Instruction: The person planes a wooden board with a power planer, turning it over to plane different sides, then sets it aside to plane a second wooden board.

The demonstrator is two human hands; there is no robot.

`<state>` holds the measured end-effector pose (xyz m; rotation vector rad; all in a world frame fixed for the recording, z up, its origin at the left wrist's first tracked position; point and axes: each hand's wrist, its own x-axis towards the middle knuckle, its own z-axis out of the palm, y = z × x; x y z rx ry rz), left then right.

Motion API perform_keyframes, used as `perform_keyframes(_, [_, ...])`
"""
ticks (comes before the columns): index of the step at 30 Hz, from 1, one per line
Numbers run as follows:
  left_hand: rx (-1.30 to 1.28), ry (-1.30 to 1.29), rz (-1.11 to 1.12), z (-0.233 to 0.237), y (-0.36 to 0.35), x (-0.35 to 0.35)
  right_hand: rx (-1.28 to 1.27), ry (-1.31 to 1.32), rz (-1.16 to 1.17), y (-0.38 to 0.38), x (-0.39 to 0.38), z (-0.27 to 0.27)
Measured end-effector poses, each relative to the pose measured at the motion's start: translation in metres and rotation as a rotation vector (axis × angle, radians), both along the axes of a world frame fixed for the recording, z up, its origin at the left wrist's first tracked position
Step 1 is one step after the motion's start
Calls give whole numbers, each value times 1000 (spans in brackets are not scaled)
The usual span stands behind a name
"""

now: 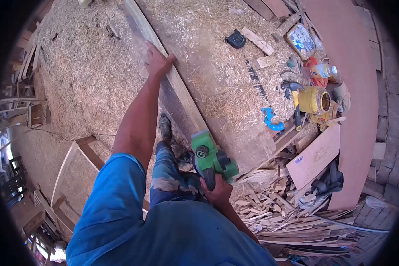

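Note:
A long, narrow wooden board [184,93] runs from the top of the view down toward my body. On its upper part rests my left hand [158,63], with the fingers spread over the wood and its edge. A green electric planer [210,155] sits at the board's near end. My right hand [218,189] is wrapped round the planer's dark rear handle. The underside of the planer is hidden. Wood shavings [226,84] lie on both sides of the board.
A black tape measure [236,39], a blue-handled saw [271,119], a hammer [297,102], a yellow container [314,100] and a plastic bottle [322,71] lie at the right. Wood scraps [270,204] pile up at the lower right. A curved wooden frame [64,170] stands at the left.

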<state>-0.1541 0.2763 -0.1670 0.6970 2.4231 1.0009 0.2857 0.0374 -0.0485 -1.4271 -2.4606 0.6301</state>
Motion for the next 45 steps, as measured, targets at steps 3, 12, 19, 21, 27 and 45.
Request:
perform_keyframes(3, [-35, -16, 3, 7, 4, 0, 80, -39, 32, 1, -11, -3])
perform_keyframes(12, [5, -43, -13, 1, 4, -4, 150, 5, 52, 9, -33, -4])
perform_keyframes(19, [9, -36, -24, 0, 5, -4, 193, -15, 34, 41, -104, -7])
perform_keyframes(21, [-6, -61, -39, 5, 3, -6, 194, -30, 35, 52, -130, -5])
perform_keyframes(27, [208, -286, -158, -24, -1, -44, 201, -6, 35, 98, -226, -6])
perform_keyframes(45, [119, -1, -508, 19, -204, -120, 111, -6, 63, 263, -570, 1])
